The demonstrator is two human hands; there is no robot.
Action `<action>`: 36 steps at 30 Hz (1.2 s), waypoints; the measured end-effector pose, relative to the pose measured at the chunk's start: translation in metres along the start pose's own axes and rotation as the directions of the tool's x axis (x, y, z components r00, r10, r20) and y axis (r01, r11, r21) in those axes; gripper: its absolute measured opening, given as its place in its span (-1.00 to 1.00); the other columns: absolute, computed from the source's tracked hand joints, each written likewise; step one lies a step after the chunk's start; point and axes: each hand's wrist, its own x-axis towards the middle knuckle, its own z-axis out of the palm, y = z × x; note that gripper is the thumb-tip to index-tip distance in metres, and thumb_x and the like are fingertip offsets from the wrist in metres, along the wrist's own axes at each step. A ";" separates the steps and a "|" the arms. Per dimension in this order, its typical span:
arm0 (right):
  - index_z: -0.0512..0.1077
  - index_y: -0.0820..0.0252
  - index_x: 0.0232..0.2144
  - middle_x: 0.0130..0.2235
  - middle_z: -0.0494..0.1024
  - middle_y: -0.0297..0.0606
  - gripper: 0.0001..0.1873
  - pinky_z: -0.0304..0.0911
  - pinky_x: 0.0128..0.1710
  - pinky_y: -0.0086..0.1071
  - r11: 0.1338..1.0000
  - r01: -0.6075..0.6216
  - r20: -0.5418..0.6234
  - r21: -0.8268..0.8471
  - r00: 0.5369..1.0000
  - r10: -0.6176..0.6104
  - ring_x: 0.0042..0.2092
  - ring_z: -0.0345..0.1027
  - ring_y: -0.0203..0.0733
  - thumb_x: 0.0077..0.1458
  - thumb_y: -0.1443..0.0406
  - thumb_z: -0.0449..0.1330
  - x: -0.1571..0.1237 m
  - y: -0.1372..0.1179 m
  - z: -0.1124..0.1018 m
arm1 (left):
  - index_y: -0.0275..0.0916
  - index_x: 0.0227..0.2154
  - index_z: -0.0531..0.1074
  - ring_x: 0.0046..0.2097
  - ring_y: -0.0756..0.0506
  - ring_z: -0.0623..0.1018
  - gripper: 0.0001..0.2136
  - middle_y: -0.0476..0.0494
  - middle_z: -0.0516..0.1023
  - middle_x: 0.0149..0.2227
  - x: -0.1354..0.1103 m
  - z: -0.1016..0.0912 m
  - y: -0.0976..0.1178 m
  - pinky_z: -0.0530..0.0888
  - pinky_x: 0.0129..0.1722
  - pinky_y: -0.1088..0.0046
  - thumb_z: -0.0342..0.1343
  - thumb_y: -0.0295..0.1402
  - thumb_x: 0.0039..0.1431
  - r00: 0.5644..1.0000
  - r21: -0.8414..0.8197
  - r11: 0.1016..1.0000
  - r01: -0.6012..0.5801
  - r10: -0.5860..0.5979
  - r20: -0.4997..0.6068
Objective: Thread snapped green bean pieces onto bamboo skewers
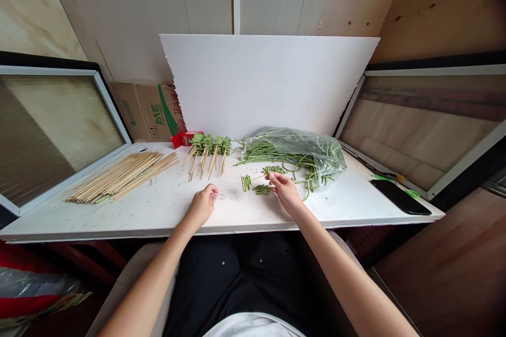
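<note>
My left hand [203,202] rests on the white table [166,210], its fingers pinched on the near end of a thin bamboo skewer [241,181] that runs right towards my right hand. My right hand [283,189] is closed in a pinch at the skewer's far end, where short green bean pieces [273,169] are threaded. Loose cut bean pieces [246,182] lie between my hands. Finished bean skewers [208,148] lie fanned out behind my left hand.
A pile of bare bamboo skewers [122,175] lies at the left. A clear plastic bag of long green beans [294,152] sits at the right. A black phone [400,196] and green-handled scissors [389,176] lie far right. A white board [269,84] stands behind.
</note>
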 end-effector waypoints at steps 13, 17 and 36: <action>0.63 0.16 -0.24 -0.12 0.64 -0.13 -0.45 0.17 -0.38 -0.38 1.000 -0.016 -0.013 -0.001 1.000 0.016 -0.26 0.37 -0.19 -0.12 -0.12 0.44 -0.004 -0.004 0.002 | -0.18 -0.27 0.40 -0.17 -0.13 0.64 -0.82 -0.14 0.59 -0.34 0.000 -0.002 0.003 0.44 -0.24 0.47 -0.04 -0.56 0.21 1.000 0.038 0.999 0.015 -0.015 -0.004; 0.66 0.15 -0.21 -0.11 0.64 -0.13 -0.47 0.24 -0.30 -0.36 0.999 -0.037 -0.031 0.030 0.999 0.038 -0.18 0.42 -0.14 -0.14 -0.07 0.47 -0.004 -0.003 0.001 | -0.17 -0.28 0.38 -0.19 -0.13 0.64 -0.84 -0.13 0.58 -0.36 -0.001 -0.002 0.002 0.46 -0.24 0.46 -0.04 -0.54 0.21 0.999 0.042 0.999 0.034 -0.034 0.002; 0.66 0.18 -0.33 -0.28 0.62 -0.18 -0.56 0.31 -0.21 -0.28 0.997 0.006 -0.038 0.076 0.999 -0.004 -0.32 0.38 -0.22 -0.13 -0.03 0.49 -0.008 -0.001 0.010 | -0.14 -0.29 0.33 -0.05 -0.17 0.66 -0.80 -0.14 0.61 -0.29 -0.001 0.002 -0.007 0.52 -0.19 0.42 0.00 -0.60 0.16 0.999 0.014 0.999 0.036 -0.036 0.014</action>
